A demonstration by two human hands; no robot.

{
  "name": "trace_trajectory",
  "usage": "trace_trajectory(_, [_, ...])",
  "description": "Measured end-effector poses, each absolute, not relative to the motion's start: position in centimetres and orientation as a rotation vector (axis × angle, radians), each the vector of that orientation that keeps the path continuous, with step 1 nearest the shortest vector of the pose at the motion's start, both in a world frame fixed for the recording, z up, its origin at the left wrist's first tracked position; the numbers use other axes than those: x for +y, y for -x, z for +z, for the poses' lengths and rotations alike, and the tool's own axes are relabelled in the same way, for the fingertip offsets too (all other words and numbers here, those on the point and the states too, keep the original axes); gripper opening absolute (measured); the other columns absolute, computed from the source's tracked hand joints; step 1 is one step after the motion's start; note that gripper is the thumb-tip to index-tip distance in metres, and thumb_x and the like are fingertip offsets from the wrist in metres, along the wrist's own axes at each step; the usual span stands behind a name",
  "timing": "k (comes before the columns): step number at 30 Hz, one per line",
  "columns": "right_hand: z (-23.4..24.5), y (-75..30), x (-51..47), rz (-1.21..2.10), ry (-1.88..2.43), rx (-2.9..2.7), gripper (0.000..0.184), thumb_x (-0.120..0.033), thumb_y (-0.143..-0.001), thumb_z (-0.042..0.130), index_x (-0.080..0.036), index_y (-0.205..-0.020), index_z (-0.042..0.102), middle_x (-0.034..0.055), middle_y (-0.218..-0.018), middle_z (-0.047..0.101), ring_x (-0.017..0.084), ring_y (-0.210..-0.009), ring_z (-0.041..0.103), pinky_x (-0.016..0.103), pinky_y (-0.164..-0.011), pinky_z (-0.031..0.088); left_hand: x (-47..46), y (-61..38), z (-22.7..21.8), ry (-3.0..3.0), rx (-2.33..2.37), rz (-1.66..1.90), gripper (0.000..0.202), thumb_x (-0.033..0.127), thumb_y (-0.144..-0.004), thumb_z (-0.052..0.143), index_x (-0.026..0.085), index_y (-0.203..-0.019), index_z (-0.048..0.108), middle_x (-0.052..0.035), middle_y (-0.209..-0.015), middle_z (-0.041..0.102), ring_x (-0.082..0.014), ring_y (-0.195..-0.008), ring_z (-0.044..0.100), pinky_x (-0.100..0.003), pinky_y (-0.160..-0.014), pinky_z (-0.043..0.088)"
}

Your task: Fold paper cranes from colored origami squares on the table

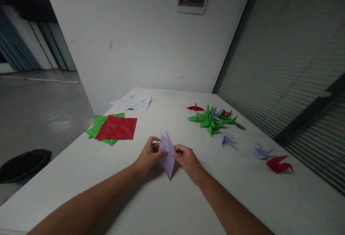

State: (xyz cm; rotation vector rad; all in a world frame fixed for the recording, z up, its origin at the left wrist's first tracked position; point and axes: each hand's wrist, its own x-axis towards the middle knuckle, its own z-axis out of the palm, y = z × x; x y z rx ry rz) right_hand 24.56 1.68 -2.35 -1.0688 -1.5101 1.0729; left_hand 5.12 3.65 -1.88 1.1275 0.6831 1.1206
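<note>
Lilac folded paper (168, 158), one: is extending lengthwise between left hand (148, 155) and right hand (189, 160); both are pinching its opposite side edges, neither lying nearer.

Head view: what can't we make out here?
Head view, lilac folded paper: far side, hidden by its near face.
Head view, heap of paper cranes: lowest ones and exact count, hidden by those on top.
Head view, printed sheets: wording, too small to read.
Head view, black-lined bin: left part, cut off by the picture's left edge; contents too dark.
</note>
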Motion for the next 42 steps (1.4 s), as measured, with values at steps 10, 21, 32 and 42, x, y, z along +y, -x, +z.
trace_trajectory(10, [-2.22,-24.54,1.39,0.644,1.134,-1.565,0.011,-0.031,-0.080,0.073,-0.020,-0.079,0.073,0.0066,-0.092,0.061,0.021,-0.087,0.062,0.030,-0.072,0.054,4.05,-4.90,-1.84,-1.084,0.706,1.083,0.048,0.023,-0.060,0.094,0.018,-0.088,0.055,-0.0011,-0.078,0.072,-0.0152,-0.069,0.066,-0.027,-0.067,0.052])
trace_trajectory(21, [-2.59,-24.10,1.48,1.012,1.042,-1.445,0.024,-0.042,-0.082,0.073,-0.019,-0.081,0.067,0.0023,-0.076,0.068,0.020,-0.072,0.063,0.032,-0.070,0.050,4.13,-4.73,-1.84,-1.153,0.727,1.063,0.031,0.030,-0.063,0.093,0.014,-0.077,0.070,-0.0027,-0.075,0.070,-0.0155,-0.070,0.062,-0.027,-0.068,0.047])
trace_trajectory(32, [-2.34,-24.16,1.24,1.190,1.022,-1.279,0.034,-0.044,-0.071,0.087,-0.019,-0.078,0.066,0.0008,-0.075,0.069,0.017,-0.069,0.062,0.029,-0.068,0.048,3.93,-5.06,-1.83,-1.146,0.707,1.081,0.037,0.029,-0.062,0.093,0.016,-0.076,0.061,0.0011,-0.071,0.064,-0.0126,-0.066,0.058,-0.025,-0.064,0.043])
trace_trajectory(42, [-2.52,-24.19,1.18,1.161,1.023,-1.329,0.034,-0.044,-0.073,0.086,-0.019,-0.079,0.065,0.0006,-0.075,0.068,0.017,-0.068,0.062,0.029,-0.067,0.049,4.16,-4.86,-2.28,-1.355,0.847,1.146,0.028,0.027,-0.068,0.086,0.018,-0.080,0.063,-0.0013,-0.079,0.068,-0.0177,-0.077,0.064,-0.027,-0.068,0.051])
